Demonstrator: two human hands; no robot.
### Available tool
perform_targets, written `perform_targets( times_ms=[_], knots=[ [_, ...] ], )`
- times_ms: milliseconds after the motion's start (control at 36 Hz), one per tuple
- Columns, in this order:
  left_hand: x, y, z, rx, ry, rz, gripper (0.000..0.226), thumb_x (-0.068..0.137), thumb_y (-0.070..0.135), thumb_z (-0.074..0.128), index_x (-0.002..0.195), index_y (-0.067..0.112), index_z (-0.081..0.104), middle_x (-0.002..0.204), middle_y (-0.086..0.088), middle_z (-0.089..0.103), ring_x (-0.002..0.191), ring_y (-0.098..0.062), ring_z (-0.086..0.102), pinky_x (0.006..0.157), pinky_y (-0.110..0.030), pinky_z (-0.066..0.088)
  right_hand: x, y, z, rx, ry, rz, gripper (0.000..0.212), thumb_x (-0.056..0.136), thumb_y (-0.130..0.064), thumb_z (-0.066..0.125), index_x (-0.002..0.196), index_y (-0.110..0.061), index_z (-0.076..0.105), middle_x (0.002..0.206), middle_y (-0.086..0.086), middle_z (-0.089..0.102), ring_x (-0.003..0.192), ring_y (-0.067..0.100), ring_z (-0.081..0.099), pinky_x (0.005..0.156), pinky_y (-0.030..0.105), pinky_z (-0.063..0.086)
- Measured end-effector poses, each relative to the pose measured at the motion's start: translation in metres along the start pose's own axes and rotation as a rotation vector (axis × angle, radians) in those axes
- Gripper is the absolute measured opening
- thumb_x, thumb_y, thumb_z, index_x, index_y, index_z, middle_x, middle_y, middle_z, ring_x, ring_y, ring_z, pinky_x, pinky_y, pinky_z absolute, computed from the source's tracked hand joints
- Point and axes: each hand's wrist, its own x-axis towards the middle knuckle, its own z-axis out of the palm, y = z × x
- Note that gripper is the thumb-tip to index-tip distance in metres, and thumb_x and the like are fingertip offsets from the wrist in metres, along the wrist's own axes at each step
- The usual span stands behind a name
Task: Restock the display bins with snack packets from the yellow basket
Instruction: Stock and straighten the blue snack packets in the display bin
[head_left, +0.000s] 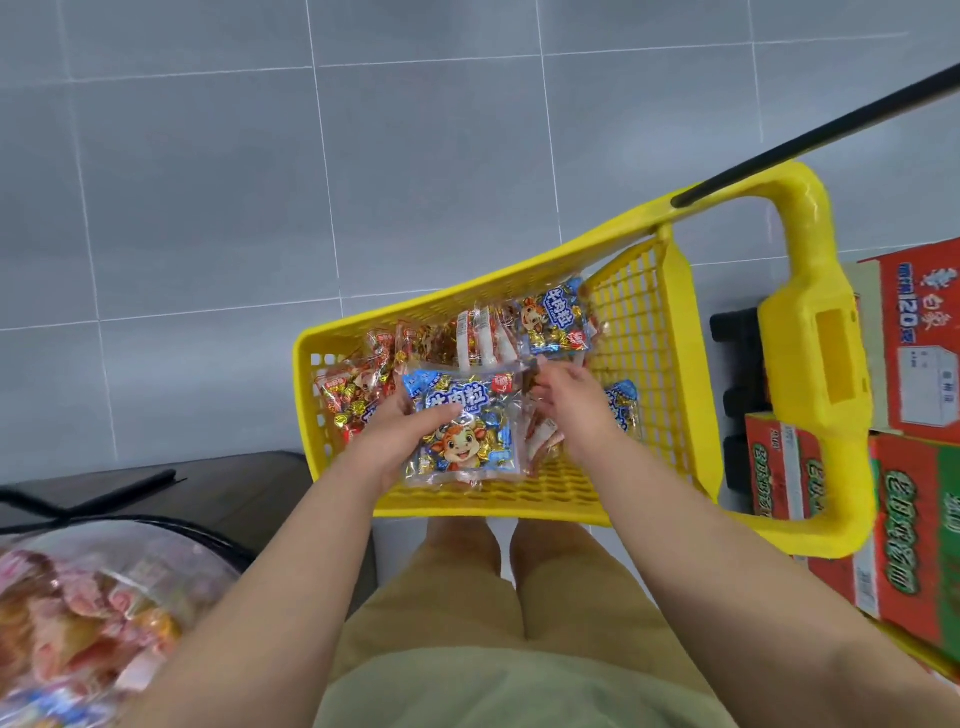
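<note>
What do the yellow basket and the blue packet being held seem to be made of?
The yellow basket: likely moulded plastic, glossy, with a cast grid wall. The blue packet: thin plastic film, it seems, shiny and clear at its crinkled edges, printed on front.

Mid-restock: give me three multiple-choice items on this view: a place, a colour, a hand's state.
1. Where does the yellow basket stand? A on the floor B on a shelf C on the cartons
2. The packet in the left hand is mainly: A green B blue C black
3. The left hand: A hangs idle B presses the floor C grips the packet
Answers: 1 A, grey tiles lie around it; 2 B, blue print with a cartoon calf; 3 C, thumb lies across its front.
</note>
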Motion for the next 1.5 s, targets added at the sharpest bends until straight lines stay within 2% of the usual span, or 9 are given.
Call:
perform_targets(
  times_ms=[111,222,417,750,944,1028,1111,1250,1500],
  knots=[
    [0.0,-0.012,-0.007,-0.029,0.067,0.005,0.082,0.077,0.032,0.078,0.145,0.017,0.036,0.141,0.001,0.043,0.118,-0.016,0.05,0.094,-0.029,0.037,0.035,-0.003,0.001,0.141,0.262,0.132,0.041,0.087,-0.029,0.064,0.12,-0.009,0.051,0.101,0.009,0.062,0.088,0.022,0.057,0.08,0.035,0.05],
    [-0.002,-0.02,-0.015,-0.097,0.091,-0.054,0.068,0.068,0.033,0.083,0.128,0.02,0.053,0.129,-0.006,0.061,0.116,-0.027,0.06,0.101,-0.05,0.046,0.056,-0.009,0.0,0.133,0.197,0.158,0.02,0.089,-0.033,0.059,0.079,-0.018,0.052,0.075,-0.002,0.054,0.063,0.014,0.052,0.052,0.021,0.043],
    [-0.007,-0.032,-0.023,-0.139,0.117,-0.033,0.031,0.078,0.018,0.077,0.105,0.024,0.062,0.094,-0.001,0.076,0.084,-0.023,0.074,0.062,-0.032,0.058,0.066,-0.007,0.0,0.17,0.295,0.09,0.028,0.093,-0.033,0.056,0.072,-0.021,0.043,0.068,-0.001,0.046,0.055,0.013,0.04,0.055,0.027,0.04],
    [-0.056,-0.028,-0.012,-0.266,0.197,0.01,0.045,0.078,0.018,0.077,0.119,0.017,0.057,0.104,-0.01,0.073,0.09,-0.03,0.072,0.084,-0.049,0.056,-0.036,0.013,-0.045,0.044,0.298,-0.306,0.024,0.092,-0.015,0.059,0.073,-0.022,0.044,0.069,-0.006,0.048,0.061,0.005,0.043,0.054,0.014,0.036],
    [-0.104,-0.046,0.001,-0.172,0.282,0.085,0.07,0.077,0.032,0.079,0.135,0.012,0.045,0.138,-0.008,0.052,0.119,-0.027,0.056,0.103,-0.047,0.044,-0.078,0.005,-0.062,-0.087,-0.027,-0.164,0.018,0.092,-0.03,0.057,0.076,-0.022,0.054,0.082,0.01,0.057,0.083,0.028,0.056,0.076,0.052,0.048],
    [-0.13,-0.068,0.01,-0.248,0.343,0.106,0.05,0.078,0.028,0.078,0.119,0.014,0.052,0.13,-0.001,0.057,0.11,-0.021,0.06,0.096,-0.039,0.047,-0.088,0.002,-0.055,-0.163,-0.19,-0.137,0.01,0.095,-0.027,0.053,0.092,-0.02,0.059,0.103,0.008,0.064,0.108,0.032,0.059,0.091,0.047,0.047],
    [-0.156,-0.099,0.024,-0.419,0.42,0.126,0.042,0.079,0.023,0.077,0.116,0.016,0.059,0.107,-0.003,0.072,0.091,-0.02,0.071,0.082,-0.037,0.057,-0.096,0.004,-0.042,-0.194,-0.346,-0.068,0.034,0.099,-0.023,0.046,0.129,-0.007,0.049,0.137,0.009,0.051,0.122,0.025,0.05,0.096,0.046,0.043],
    [-0.204,-0.16,0.051,-0.739,0.582,0.141,0.02,0.081,0.016,0.075,0.095,0.016,0.059,0.07,0.004,0.074,0.06,-0.012,0.071,0.046,-0.022,0.052,-0.124,0.021,-0.02,-0.344,-0.647,0.067,0.023,0.101,-0.025,0.04,0.098,-0.014,0.06,0.08,-0.003,0.074,0.065,0.008,0.07,0.045,0.02,0.052],
    [-0.304,-0.287,0.06,-1.134,0.845,0.127,0.032,0.08,0.021,0.076,0.106,0.012,0.058,0.089,-0.008,0.076,0.077,-0.025,0.073,0.059,-0.034,0.057,-0.194,0.101,0.048,-0.705,-0.939,0.11,0.032,0.1,-0.03,0.037,0.102,-0.01,0.063,0.081,0.005,0.074,0.068,0.017,0.071,0.058,0.028,0.057]
  ],
)
